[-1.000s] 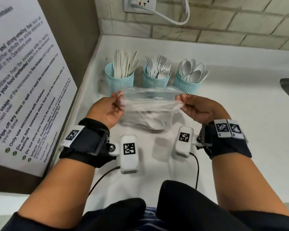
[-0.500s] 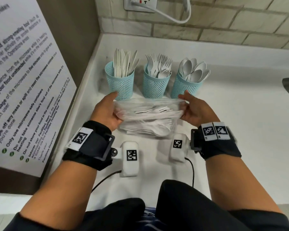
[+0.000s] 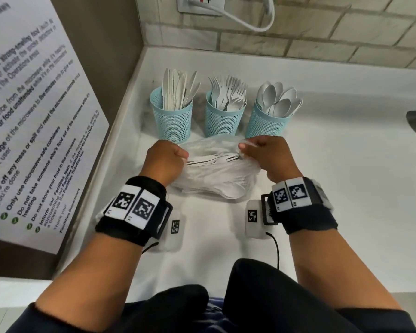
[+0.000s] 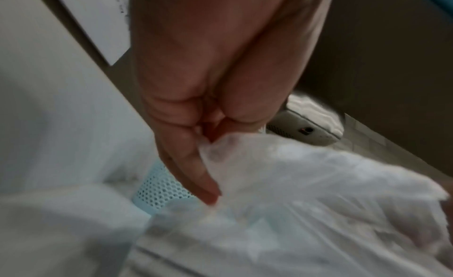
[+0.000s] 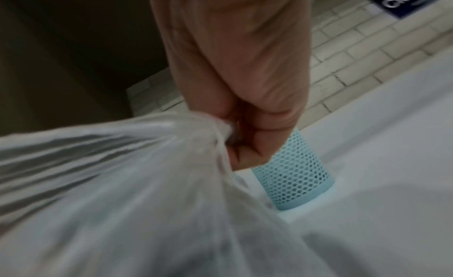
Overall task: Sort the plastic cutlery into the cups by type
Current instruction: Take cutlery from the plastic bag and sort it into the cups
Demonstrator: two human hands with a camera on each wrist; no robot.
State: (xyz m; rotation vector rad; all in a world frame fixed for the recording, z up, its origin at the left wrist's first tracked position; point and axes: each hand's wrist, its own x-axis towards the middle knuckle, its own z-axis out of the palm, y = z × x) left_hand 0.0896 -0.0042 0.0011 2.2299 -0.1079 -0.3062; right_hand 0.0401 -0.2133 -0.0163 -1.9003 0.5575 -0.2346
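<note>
Cutlery [image 3: 228, 192] sits loose inside a clear plastic bag [image 3: 216, 179], white pieces, mix hard to read through the film; some fork tines and a spoon bowl show. Left hand [image 3: 165, 162] is fisted on the bag's left end, fingers [image 4: 188, 165] curled with film bunched between them. Right hand [image 3: 265, 156] is fisted on the right end, film gathered into its curled fingers [image 5: 247, 151]. Both grips tight, holding plastic only, no cutlery directly. Film between the fists looks stretched taut.

Landmark: fork cup [image 3: 223, 117], middle of three teal mesh cups. Bag lies on the white counter [image 3: 334, 188] just in front of the fork cup, far edge close to the cup bases; touching or not, cannot tell. Knife cup [image 3: 172, 121] stands just left of the fork cup, spoon cup [image 3: 265, 121] just right. All three already hold plenty of sorted pieces. Printed notice [image 3: 34, 131] hangs well left of the fork cup, wall socket [image 3: 201, 3] behind it.

Step in hand, by my read: opening the bag, likely tearing or pulling it apart. Sorting of this batch not started. Next move calls for parting the film enough to reach in, without jerking pieces out over the counter or knocking the cups. Then pick by type.
</note>
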